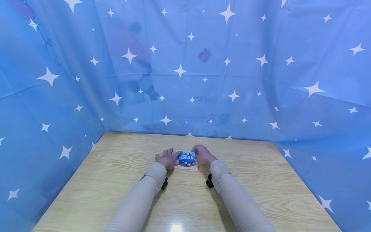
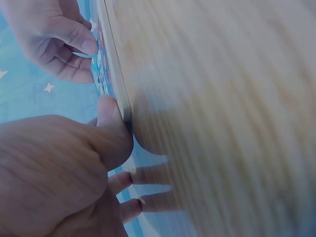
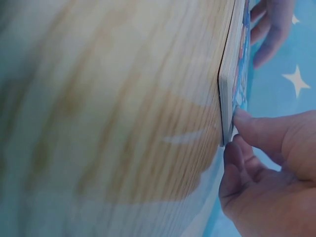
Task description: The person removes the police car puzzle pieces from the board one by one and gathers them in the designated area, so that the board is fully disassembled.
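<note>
The head view shows a starry blue curtain (image 1: 179,48) around one wood-grain table (image 1: 269,183). Of two hands, the left hand (image 1: 168,160), fingers spread, lays its thumb on, and the right hand (image 1: 204,155) pinches, one square, light-edged board (image 1: 186,162), its sides partly covered, lying on the table between them and picturing one blue, red-wheeled cartoon car (image 1: 186,158).
</note>
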Demonstrator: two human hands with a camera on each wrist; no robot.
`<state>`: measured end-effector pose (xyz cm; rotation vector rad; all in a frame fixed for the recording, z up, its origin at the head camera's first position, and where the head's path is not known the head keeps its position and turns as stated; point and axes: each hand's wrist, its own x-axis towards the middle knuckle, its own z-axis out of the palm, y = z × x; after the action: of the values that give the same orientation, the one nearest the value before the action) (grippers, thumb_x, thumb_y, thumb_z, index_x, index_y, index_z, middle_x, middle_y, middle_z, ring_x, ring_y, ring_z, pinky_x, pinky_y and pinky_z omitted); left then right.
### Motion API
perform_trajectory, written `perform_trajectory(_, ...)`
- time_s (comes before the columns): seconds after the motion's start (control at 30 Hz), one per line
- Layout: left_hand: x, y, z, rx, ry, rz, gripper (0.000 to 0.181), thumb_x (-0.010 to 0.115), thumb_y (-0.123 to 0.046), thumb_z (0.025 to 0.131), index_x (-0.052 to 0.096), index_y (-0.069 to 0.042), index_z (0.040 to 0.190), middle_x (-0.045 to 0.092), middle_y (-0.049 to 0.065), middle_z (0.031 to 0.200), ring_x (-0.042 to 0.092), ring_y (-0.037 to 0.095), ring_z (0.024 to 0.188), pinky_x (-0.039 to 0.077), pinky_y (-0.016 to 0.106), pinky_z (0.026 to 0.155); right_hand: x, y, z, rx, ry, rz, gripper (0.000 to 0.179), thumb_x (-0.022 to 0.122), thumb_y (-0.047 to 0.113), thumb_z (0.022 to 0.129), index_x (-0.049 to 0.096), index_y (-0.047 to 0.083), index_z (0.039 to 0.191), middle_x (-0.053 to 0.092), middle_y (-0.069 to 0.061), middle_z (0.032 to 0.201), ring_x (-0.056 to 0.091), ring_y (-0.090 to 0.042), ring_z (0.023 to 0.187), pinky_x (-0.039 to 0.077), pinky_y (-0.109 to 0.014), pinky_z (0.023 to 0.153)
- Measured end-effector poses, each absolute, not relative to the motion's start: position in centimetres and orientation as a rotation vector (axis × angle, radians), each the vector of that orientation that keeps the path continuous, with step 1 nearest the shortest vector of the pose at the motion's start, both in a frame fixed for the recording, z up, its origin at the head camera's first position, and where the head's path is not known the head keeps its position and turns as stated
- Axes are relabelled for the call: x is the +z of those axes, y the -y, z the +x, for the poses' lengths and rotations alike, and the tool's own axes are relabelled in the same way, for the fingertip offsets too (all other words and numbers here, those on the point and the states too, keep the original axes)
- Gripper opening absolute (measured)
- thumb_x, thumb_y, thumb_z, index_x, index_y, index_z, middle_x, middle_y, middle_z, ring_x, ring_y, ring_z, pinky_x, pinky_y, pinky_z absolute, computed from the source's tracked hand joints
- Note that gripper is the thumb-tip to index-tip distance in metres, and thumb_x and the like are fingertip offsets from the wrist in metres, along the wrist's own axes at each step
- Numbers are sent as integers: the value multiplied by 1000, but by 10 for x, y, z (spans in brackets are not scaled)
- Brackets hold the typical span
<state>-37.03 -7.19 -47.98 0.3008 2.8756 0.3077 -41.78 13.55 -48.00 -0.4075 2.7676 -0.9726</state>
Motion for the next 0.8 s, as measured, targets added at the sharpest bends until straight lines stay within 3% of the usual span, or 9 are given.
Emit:
perform_trajectory(0.33, -484, 68, -374, 243, -2877, 298, 58, 50, -35, 107, 27, -51, 157, 23, 9, 166, 27, 35, 147, 33, 68, 102, -476, -134, -413, -989, -2768, -434, 21, 60, -8, 97, 63, -1, 116, 58, -14, 118, 55, -28, 109, 49, -46, 95)
perform_trajectory(0.8, -485, 67, -375, 216, -2880, 285, 60, 52, -35, 106, 26, -54, 157, 24, 8, 166, 27, 34, 147, 33, 68, 103, -478, -134, -416, -987, -2771, -457, 20, 61, -7, 97, 64, -2, 116, 63, -14, 116, 59, -29, 110, 51, -45, 94)
